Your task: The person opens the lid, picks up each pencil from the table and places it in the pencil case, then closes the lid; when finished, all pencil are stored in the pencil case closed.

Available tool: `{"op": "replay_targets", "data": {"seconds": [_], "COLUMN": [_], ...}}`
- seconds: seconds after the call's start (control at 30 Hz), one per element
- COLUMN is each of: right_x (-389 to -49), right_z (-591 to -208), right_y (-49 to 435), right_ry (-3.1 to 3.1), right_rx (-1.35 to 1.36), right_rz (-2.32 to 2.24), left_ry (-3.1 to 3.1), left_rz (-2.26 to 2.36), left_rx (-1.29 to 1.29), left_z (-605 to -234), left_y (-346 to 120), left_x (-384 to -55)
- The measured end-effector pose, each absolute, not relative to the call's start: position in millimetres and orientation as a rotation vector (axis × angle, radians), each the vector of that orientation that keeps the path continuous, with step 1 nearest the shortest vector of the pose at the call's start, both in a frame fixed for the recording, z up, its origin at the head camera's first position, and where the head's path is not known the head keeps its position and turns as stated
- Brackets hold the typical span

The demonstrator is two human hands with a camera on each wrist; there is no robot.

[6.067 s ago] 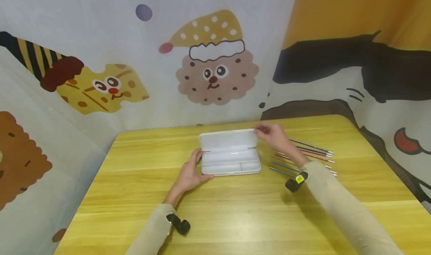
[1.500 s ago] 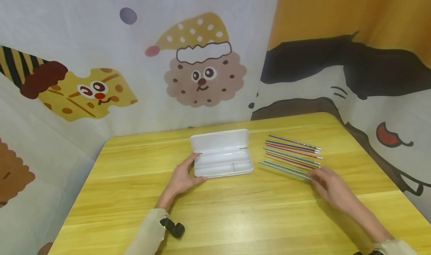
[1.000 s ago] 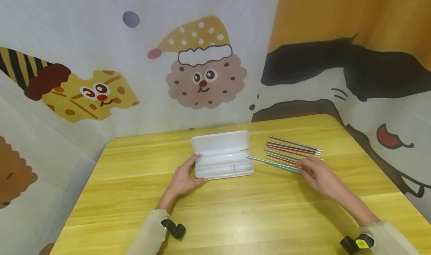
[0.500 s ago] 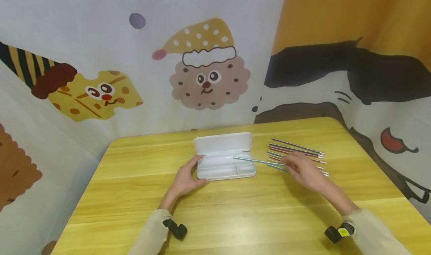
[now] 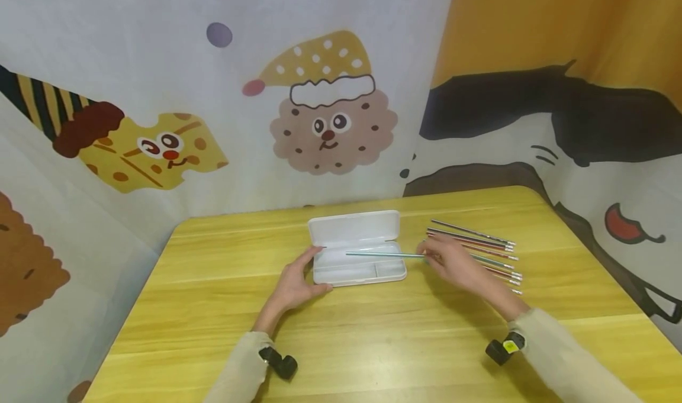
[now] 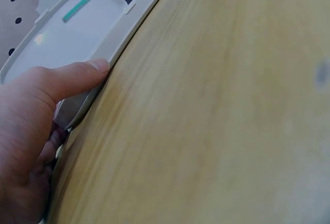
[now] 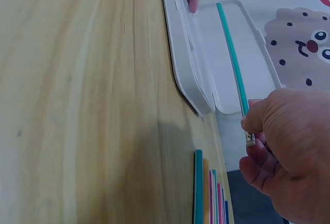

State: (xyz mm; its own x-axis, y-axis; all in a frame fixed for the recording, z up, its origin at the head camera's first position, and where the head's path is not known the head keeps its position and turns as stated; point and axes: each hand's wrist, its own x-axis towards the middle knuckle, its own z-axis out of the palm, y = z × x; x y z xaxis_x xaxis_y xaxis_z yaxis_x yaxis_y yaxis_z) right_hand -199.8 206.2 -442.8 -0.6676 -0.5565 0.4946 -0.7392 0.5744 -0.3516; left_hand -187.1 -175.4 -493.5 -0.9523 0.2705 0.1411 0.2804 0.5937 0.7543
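Note:
A white pencil case stands with its lid up on the table, its inside split into compartments. My left hand grips its left end, thumb on the front wall and fingers round the far side. Between thumb and fingers, my right hand pinches a teal pencil near its eraser end. That pencil is held in the air, level, its far end over the long rear compartment. In the right wrist view, the pencil appears in front of the raised lid. No pencil shows inside the case.
Several pencils lie in a loose row right of the case, partly hidden under my right hand; another teal pencil is nearest the front. The wooden table backs onto a cartoon-printed curtain.
My right hand first held the lid's corner, then went to the pencils, picked up a teal one and carried it left over the case. My left hand has stayed on the case.

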Motion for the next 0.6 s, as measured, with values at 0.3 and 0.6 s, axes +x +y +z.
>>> {"op": "replay_targets", "data": {"seconds": [0.3, 0.6], "right_x": [-210.3, -219.8], "right_z": [-443.8, -449.2], "right_y": [185.0, 168.5], "right_ry": [-2.507, -2.563], "right_rx": [1.102, 1.134], "right_rz": [0.780, 0.762], "left_ry": [-2.805, -2.832], "left_rz": [-1.316, -1.295], "left_rx": [-0.475, -0.455], "left_z": [-492.1, -491.8], "left_y": [-174.7, -174.1], "left_x": [-186.1, -186.1]}}
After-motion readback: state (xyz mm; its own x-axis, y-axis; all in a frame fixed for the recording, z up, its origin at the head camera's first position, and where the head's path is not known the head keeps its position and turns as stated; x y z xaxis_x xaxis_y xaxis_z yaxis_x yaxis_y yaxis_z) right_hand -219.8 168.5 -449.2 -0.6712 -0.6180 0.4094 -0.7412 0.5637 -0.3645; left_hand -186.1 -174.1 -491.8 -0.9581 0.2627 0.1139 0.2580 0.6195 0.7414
